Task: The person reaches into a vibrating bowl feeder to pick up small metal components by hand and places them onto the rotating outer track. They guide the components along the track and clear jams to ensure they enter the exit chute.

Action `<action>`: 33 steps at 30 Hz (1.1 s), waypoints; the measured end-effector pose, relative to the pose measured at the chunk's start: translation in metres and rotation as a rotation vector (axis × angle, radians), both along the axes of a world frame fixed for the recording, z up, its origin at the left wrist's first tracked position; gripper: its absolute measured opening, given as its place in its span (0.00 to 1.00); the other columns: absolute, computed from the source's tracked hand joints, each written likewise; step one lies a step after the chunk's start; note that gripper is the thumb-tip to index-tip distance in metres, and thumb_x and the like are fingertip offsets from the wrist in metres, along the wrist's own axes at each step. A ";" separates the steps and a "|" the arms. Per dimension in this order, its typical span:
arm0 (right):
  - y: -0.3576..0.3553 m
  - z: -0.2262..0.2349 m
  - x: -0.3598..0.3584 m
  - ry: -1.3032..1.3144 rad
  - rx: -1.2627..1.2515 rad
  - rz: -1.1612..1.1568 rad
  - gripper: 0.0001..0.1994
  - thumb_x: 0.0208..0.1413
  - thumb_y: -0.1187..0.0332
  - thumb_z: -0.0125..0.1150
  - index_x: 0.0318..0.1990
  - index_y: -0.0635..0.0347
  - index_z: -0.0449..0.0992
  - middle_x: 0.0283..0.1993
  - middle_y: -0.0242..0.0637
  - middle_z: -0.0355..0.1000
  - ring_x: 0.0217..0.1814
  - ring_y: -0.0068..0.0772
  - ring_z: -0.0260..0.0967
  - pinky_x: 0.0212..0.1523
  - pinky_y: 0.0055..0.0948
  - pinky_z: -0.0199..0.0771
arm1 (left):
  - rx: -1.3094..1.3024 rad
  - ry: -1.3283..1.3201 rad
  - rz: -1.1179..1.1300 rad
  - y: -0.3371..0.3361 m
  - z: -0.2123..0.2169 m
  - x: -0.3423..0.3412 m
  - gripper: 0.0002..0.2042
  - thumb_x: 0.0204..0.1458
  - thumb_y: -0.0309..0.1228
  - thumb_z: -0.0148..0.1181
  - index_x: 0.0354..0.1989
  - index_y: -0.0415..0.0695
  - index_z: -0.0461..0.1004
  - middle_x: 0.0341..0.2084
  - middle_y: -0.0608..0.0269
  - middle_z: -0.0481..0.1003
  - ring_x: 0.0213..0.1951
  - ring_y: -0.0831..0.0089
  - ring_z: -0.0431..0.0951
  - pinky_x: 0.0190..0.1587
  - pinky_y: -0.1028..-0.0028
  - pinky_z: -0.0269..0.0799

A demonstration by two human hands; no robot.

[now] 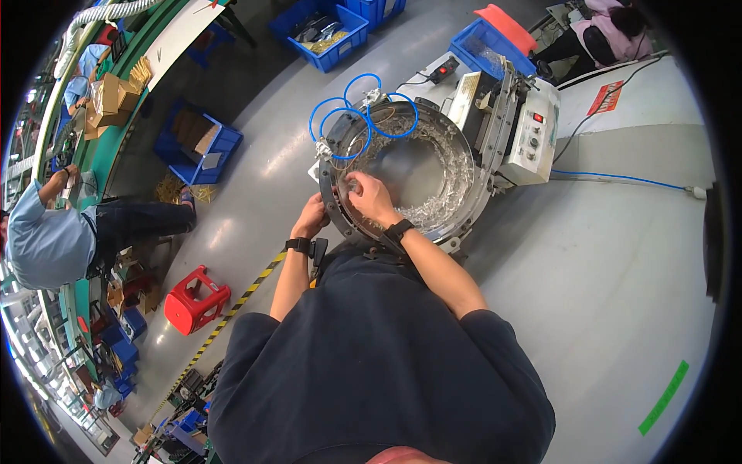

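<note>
one bowl (411, 172) lies under right grip (373, 200), beside left grip (311, 217); cannot tell either's hold.

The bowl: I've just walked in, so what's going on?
A person is working at the bowl. The right hand reaches inside, by the left wall; what it holds, if anything, is unclear. The left hand is at the outer rim. Clear bits line the inside, and blue tubes loop over the far edge.

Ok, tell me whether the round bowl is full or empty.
The bowl is partly filled: small clear pieces lie along its edge, while its middle looks bare.
</note>
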State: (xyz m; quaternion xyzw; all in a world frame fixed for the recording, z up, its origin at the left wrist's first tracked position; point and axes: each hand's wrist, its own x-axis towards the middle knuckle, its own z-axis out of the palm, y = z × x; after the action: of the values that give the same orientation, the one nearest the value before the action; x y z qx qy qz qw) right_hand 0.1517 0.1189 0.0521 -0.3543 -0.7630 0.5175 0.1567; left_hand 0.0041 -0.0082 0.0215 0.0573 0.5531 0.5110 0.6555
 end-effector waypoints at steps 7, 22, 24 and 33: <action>0.005 -0.003 0.004 -0.057 0.124 0.127 0.10 0.45 0.68 0.61 0.37 0.58 0.77 0.30 0.42 0.72 0.32 0.42 0.72 0.35 0.37 0.72 | 0.002 -0.067 -0.042 -0.004 -0.007 0.002 0.06 0.60 0.31 0.51 0.41 0.49 0.74 0.17 0.77 0.68 0.10 0.87 0.56 0.12 0.82 0.44; 0.001 0.003 0.008 0.021 0.032 0.132 0.09 0.46 0.67 0.59 0.35 0.56 0.79 0.32 0.44 0.74 0.37 0.46 0.74 0.39 0.40 0.73 | 0.016 0.013 0.065 0.001 0.007 0.004 0.07 0.59 0.29 0.51 0.43 0.49 0.75 0.18 0.76 0.69 0.10 0.86 0.56 0.12 0.82 0.44; 0.000 0.004 0.005 0.038 0.030 0.175 0.09 0.46 0.67 0.59 0.35 0.56 0.79 0.32 0.44 0.74 0.36 0.46 0.74 0.39 0.40 0.74 | 0.010 -0.027 0.015 -0.002 0.002 0.000 0.07 0.59 0.30 0.52 0.43 0.48 0.75 0.18 0.76 0.69 0.10 0.86 0.56 0.12 0.82 0.45; 0.006 -0.002 0.011 -0.036 -0.034 0.167 0.11 0.46 0.66 0.59 0.38 0.56 0.78 0.31 0.44 0.74 0.36 0.48 0.73 0.38 0.40 0.73 | -0.011 -0.020 0.052 -0.003 -0.002 0.007 0.10 0.59 0.30 0.51 0.47 0.46 0.74 0.20 0.74 0.72 0.11 0.85 0.59 0.12 0.81 0.46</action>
State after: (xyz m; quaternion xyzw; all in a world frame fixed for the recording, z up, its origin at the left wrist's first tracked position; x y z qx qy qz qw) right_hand 0.1628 0.1249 0.0503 -0.3016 -0.7835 0.5353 0.0932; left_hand 0.0113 -0.0117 0.0195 0.0342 0.5508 0.5254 0.6477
